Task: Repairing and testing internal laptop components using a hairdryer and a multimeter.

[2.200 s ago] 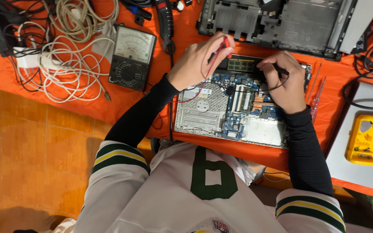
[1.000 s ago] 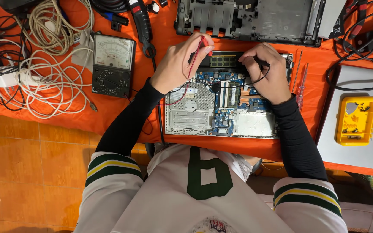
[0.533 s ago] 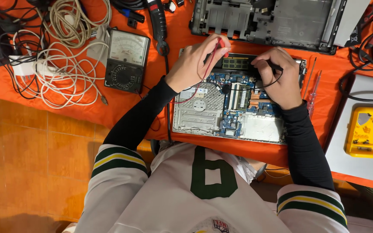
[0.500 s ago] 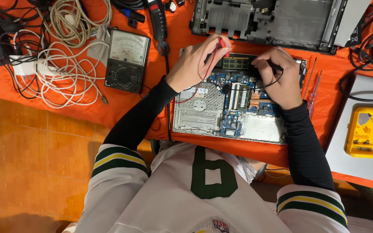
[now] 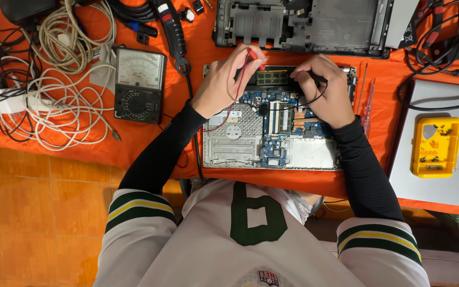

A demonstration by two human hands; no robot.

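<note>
Orange-covered table [image 5: 187, 64]: probing opened laptop board [image 5: 280, 125], left hand [image 5: 224, 85] pinching red probe [image 5: 254, 55], right hand [image 5: 325, 93] pinching black probe [image 5: 317, 78]; next, glancing at analog meter [image 5: 139, 85].

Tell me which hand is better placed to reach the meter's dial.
Probably the left. The left hand, holding the red probe, sits nearer the meter on the orange cloth; the right hand, with the black probe, is beyond the board.
</note>
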